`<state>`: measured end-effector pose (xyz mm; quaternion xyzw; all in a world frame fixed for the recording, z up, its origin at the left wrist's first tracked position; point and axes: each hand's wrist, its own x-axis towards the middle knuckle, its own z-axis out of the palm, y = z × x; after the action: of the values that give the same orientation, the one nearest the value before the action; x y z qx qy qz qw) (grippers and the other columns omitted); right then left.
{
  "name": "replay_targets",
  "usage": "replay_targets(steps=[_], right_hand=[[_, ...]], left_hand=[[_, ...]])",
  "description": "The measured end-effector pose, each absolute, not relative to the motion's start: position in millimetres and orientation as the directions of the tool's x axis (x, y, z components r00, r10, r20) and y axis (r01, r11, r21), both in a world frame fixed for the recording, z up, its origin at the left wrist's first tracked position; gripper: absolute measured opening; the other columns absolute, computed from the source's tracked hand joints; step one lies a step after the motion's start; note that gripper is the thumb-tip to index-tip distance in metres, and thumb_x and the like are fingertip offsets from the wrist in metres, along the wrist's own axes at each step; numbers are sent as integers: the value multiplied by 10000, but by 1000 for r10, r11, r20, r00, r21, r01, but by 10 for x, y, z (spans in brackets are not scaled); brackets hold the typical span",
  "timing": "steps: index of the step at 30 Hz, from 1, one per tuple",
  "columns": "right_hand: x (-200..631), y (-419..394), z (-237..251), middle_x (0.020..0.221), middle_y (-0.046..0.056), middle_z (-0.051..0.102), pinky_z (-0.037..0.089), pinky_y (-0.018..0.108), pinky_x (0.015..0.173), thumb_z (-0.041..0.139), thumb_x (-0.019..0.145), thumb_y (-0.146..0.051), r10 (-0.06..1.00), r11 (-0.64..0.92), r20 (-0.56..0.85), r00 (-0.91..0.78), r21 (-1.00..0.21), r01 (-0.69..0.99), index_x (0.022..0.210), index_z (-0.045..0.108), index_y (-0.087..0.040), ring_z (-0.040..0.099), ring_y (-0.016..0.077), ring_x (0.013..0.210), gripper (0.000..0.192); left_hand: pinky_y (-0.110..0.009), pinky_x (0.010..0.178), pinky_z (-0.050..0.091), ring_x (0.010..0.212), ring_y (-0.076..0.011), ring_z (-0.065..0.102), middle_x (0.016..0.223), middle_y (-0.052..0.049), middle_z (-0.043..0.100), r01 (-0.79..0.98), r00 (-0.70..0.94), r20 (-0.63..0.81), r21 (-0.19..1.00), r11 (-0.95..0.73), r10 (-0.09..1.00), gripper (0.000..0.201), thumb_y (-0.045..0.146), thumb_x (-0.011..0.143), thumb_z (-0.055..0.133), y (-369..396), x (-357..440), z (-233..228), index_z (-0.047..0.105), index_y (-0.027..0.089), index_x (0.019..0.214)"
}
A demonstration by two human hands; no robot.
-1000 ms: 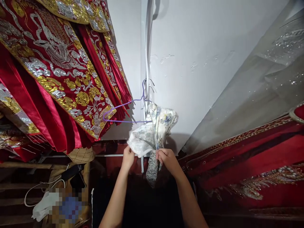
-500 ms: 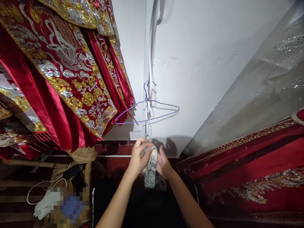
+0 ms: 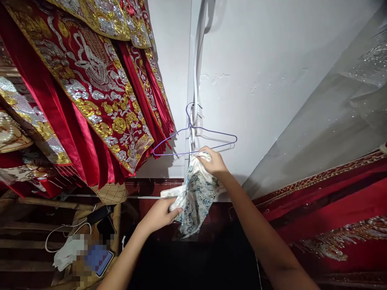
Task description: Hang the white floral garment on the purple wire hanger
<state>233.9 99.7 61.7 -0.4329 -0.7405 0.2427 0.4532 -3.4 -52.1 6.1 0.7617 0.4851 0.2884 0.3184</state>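
A patterned cloth (image 3: pixel 198 197), white with blue-grey swirls, hangs in loose folds between my hands. Its kind I cannot make out. My right hand (image 3: pixel 213 162) pinches its top edge, close below the bottom bar of a purple wire hanger (image 3: pixel 172 154). Lower down, my left hand (image 3: pixel 161 213) grips a white band-like part of the cloth at its left side. The hanger hangs by its hook on a nail in the white wall, and nothing is on it.
Red garments (image 3: pixel 99 92) with gold and silver embroidery hang on the left. On the right are a red beaded garment (image 3: pixel 332 193) and sheer covering (image 3: pixel 326 104). A bamboo rack (image 3: pixel 51 203) at lower left holds a phone (image 3: pixel 104 264), white cable and black objects.
The bunched cloth has been opened out and raised toward the hanger. My right hand has moved up, while my left hand has moved left and slightly down.
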Motion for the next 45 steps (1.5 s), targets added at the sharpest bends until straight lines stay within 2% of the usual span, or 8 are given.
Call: replay_targets(steps=[3,6,14,21,28,35,41,45], right_hand=[[2358,1174,436,1376,89,591,375,414,1076,569,860,-297,877,465,342,-337,-780,419,1350,568,-236,517,295,1277,493],[2417,1151,266,1450,72,540,348,420,1113,541,886,-322,895,411,272,-354,-812,413,1385,560,-258,470,295,1346,503],[2621,817,378,871,23,703,468,346,758,590,853,-402,922,371,260,-288,-808,459,1152,678,-256,605,229,771,344],[2673,679,633,701,-23,623,366,279,620,565,877,-448,912,402,284,-296,-763,507,989,685,-250,499,171,633,258],[2599,572,709,788,4,627,404,274,688,508,912,-448,871,470,360,-335,-810,351,863,655,-206,542,181,750,288],[2784,407,734,695,-9,628,449,295,612,709,769,-480,893,443,300,-334,-713,544,1374,531,-301,584,199,610,656],[3272,708,898,907,87,719,510,365,645,744,695,-295,908,280,399,127,-805,523,1548,291,-229,657,249,679,968],[3521,1065,987,937,124,736,530,357,680,764,671,-335,936,322,352,22,-878,355,1329,584,-104,686,270,783,720]], left_hand=[[-264,674,393,697,-191,560,683,-9,618,692,339,129,637,-340,932,245,356,913,520,-552,-227,254,618,209,745],[-286,725,402,756,-216,591,699,-25,640,788,335,120,508,-348,935,234,374,908,526,-540,-422,366,632,224,763],[-432,882,464,920,-331,700,976,-155,743,932,211,27,295,-209,977,215,171,850,471,-121,-716,373,681,212,867],[-480,1130,349,1482,-311,283,1613,-136,270,819,79,540,444,-363,838,199,264,948,405,241,-679,876,565,199,852],[-366,935,492,1024,-216,647,1114,-98,682,614,120,553,612,-499,825,253,325,961,407,713,-418,881,602,174,1014],[-297,834,476,924,-198,645,1057,-49,701,656,131,554,573,-491,822,318,341,966,423,732,-317,952,612,191,1172],[-305,853,451,944,-218,645,1036,-42,710,741,262,528,427,-519,808,313,336,973,413,688,-414,1215,645,200,1132],[-298,800,453,855,-199,622,945,-38,680,742,300,507,408,-532,808,312,347,989,377,653,-396,1289,637,195,1072]])
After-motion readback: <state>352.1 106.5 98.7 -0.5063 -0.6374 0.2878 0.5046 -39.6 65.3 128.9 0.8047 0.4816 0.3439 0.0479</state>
